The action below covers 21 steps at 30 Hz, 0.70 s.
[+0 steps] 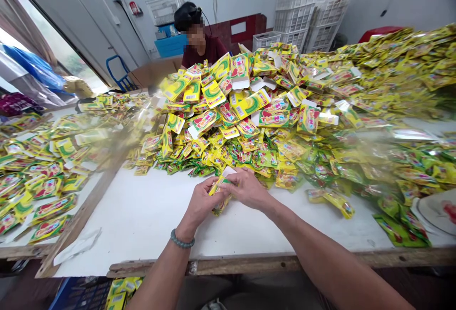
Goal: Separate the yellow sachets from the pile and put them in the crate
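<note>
Left heap: flat yellow, green and red printed card cartons (48,189) lie in a loose pile, cut off by the left edge.
Rail: a long raw-wood strip (89,189) runs beside that pile; its far end is lost in blur.
Scrap: a crumpled, whitish, thin sheet (79,247) lies near the rail; its material is hard to make out.
Below: a blue plastic lattice crate (83,295) with yellow cartons in it shows partly, cut off by the bottom edge.
Bench: a white-topped bench with rough wooden edging (135,220) carries the piles.
Left hand: the left hand (204,198), a grey-green beaded bracelet (182,239) at its wrist, pinches a small yellow-and-green card carton with a white flap (221,184).
Carton: it is between both hands, above the bench near the central heap, its print mostly covered by fingers.
Right hand: the right hand (247,186) pinches the carton's other side, its thumb across the front; some fingertips are hidden.
Central heap: yellow cartons above small shiny sachets (228,115) partly hide a person in a dark red shirt (211,54).
Right end: a white rounded object with a red pattern (440,210) is cut off by the right edge.
</note>
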Motion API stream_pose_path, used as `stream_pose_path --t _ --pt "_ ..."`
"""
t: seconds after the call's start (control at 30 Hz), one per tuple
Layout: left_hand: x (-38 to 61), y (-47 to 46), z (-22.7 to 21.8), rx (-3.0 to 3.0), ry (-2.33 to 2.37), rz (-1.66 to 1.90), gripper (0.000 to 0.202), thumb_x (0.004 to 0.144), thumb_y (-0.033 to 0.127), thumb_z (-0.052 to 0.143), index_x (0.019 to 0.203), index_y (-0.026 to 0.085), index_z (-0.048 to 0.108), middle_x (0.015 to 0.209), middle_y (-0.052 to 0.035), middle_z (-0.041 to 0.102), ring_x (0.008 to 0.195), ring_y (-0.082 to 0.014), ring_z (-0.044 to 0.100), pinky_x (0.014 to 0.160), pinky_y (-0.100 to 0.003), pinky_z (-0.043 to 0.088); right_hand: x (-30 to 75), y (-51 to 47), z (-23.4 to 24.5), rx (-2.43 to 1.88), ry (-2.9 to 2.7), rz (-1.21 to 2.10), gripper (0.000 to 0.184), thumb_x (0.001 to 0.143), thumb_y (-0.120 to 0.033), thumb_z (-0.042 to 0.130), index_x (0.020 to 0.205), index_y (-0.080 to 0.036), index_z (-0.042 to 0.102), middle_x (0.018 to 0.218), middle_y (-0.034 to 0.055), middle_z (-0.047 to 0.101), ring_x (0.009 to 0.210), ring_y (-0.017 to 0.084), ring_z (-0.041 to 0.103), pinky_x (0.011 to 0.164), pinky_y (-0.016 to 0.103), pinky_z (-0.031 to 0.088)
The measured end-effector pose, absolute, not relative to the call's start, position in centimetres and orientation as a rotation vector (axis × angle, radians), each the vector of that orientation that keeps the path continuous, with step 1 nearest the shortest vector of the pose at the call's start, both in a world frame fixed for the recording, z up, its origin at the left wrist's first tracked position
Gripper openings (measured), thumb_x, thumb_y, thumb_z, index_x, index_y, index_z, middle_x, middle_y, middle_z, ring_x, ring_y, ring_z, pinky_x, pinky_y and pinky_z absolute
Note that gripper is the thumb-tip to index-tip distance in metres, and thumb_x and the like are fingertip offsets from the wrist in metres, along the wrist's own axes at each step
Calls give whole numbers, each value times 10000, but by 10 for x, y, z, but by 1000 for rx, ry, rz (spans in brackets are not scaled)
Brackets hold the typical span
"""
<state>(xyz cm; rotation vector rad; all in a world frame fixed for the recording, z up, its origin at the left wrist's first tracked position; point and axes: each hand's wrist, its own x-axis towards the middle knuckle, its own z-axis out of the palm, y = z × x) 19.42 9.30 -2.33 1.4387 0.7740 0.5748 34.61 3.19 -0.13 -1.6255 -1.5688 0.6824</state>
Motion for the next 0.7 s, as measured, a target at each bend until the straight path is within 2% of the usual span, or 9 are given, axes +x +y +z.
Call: stream_pose_path --t 0.07,0.1,0.17,0.23,0.33,0.5,0.57,0.63,0.7 --pt "197 93 -22 1331 786 653 487 724 355 750 1135 174 564 842 -15 680 659 -150 634 634 -269 526 346 32 -2 -1565 -1418 541 133 839 -331 636 817 -225 713 860 39 671 978 230 559 940 411 355" --pt "198 93 -21 1294 789 709 564 731 357 746 1213 199 499 854 -13 683 641 -151 640 619 -277 536 347 33 -4 -1521 -1333 464 142 820 -322 654 915 -232 710 951 54 677 1031 236 546 955 411 359" --pt "199 91 -18 1260 788 827 689 743 348 742 1315 252 371 892 -13 686 625 -151 649 595 -285 550 349 36 -8 -1439 -1199 398 219 787 -336 682 978 -231 693 1049 75 665 1077 242 534 956 404 385" --pt "199 90 -15 1264 786 902 726 754 338 736 1345 281 318 931 -18 682 637 -152 659 591 -284 558 350 40 -14 -1356 -1125 517 236 776 -384 682 953 -228 693 1036 72 664 1026 234 566 897 381 438" --pt "196 89 -15 1296 772 907 632 780 335 713 1311 275 375 951 -22 674 668 -146 662 616 -277 563 347 44 -21 -1200 -1103 849 276 794 -446 640 939 -216 685 902 41 675 852 196 617 749 321 492" --pt "191 92 -18 1347 740 761 496 772 338 717 1184 247 458 879 2 656 656 -141 645 583 -257 551 345 41 -23 -1293 -1205 888 208 824 -376 595 740 -188 627 660 -4 615 639 143 561 598 258 435" --pt "190 92 -17 1347 744 714 481 758 350 726 1147 246 462 855 14 651 616 -136 637 566 -263 548 346 39 -21 -1288 -1149 891 174 817 -351 601 889 -195 624 684 -11 638 624 138 569 587 249 437" --pt "191 91 -15 1331 745 699 481 756 358 727 1132 254 445 841 27 648 591 -130 628 564 -271 551 347 39 -17 -1260 -1119 897 295 814 -339 603 1077 -205 603 779 1 687 668 148 610 622 260 469" --pt "192 90 -14 1293 748 720 506 758 369 724 1134 268 400 839 36 646 588 -127 626 560 -271 548 348 38 -13 -1279 -1192 848 290 822 -331 598 1080 -209 649 871 22 718 766 171 650 701 284 495"
